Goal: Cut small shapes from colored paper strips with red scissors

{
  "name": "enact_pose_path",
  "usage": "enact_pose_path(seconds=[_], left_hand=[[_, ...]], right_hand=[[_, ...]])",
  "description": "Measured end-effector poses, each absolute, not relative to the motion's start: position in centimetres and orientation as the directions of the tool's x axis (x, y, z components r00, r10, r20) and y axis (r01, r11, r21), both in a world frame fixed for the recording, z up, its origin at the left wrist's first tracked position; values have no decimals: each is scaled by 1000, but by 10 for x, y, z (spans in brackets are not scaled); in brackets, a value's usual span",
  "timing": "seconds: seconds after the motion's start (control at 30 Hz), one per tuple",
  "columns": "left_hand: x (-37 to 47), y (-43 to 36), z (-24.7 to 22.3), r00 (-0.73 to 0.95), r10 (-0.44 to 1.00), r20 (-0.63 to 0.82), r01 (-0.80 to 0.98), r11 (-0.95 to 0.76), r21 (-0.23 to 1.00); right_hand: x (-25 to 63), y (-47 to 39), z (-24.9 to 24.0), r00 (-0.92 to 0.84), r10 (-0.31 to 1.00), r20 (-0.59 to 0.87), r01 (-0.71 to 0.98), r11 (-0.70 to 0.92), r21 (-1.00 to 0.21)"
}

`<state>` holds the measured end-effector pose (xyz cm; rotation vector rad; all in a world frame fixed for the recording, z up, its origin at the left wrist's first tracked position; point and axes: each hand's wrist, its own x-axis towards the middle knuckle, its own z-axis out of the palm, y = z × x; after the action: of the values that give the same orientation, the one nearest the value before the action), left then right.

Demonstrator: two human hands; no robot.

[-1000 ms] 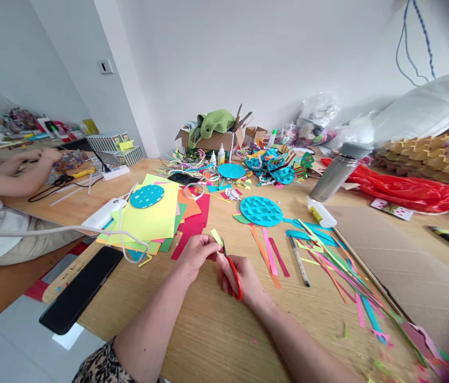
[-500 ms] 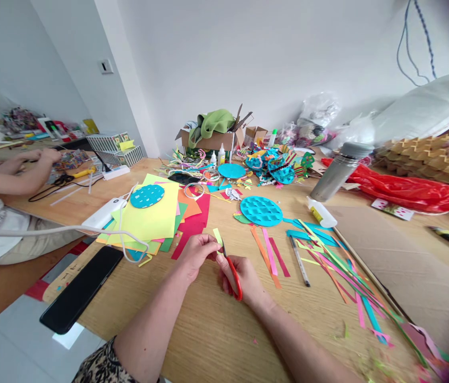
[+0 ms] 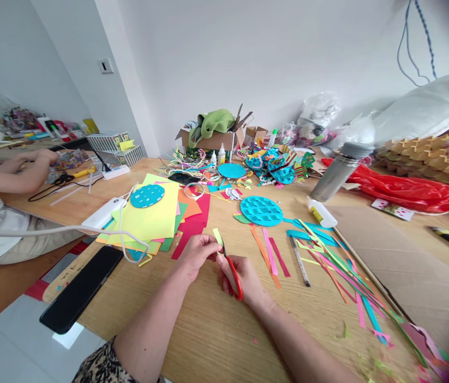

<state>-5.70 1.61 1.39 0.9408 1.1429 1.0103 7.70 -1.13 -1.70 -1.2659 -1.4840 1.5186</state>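
A person sits at a cluttered wooden worktop (image 3: 216, 330), both bare forearms reaching in from 6 o'clock. The left hand (image 3: 198, 254) pinches a small yellow-green strip (image 3: 218, 236) between thumb and fingertips; the strip stands up just above the worktop, at the centre of view. The right hand (image 3: 244, 279) is closed through the red handles of scissors (image 3: 232, 268), whose blades point toward 12 o'clock and meet the strip's lower end.

To cut well here, the left fingers should probably stay clear of the blades, pinching close enough to keep the paper stiff, and the strip is best fed deep into the blades' throat — short snips at the tips tend to tear thin paper.

At 1 o'clock from the hands lie loose strips (image 3: 270, 255) in orange, pink and red, a pen (image 3: 299, 260) beside them and a blue disc (image 3: 261, 210) beyond. At 10 o'clock sits a paper stack (image 3: 150, 218); a phone (image 3: 82, 290) lies at 8 o'clock near the edge. At 9 o'clock, another person's arm (image 3: 13, 178) rests on the far side.

Hard to make out: whether the blades are parted or shut — the fingers hide the pivot — and how long the strip is, since its lower end is inside the pinch. The right edge of view is dark and smeared.
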Motion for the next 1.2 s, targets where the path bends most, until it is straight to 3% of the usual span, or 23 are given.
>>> enact_pose_path(seconds=[1.2], left_hand=[[-58,15,15,125,956,-266,-157,284,946]], right_hand=[[79,-12,-18,-330,933,-143,193,-81,-978]])
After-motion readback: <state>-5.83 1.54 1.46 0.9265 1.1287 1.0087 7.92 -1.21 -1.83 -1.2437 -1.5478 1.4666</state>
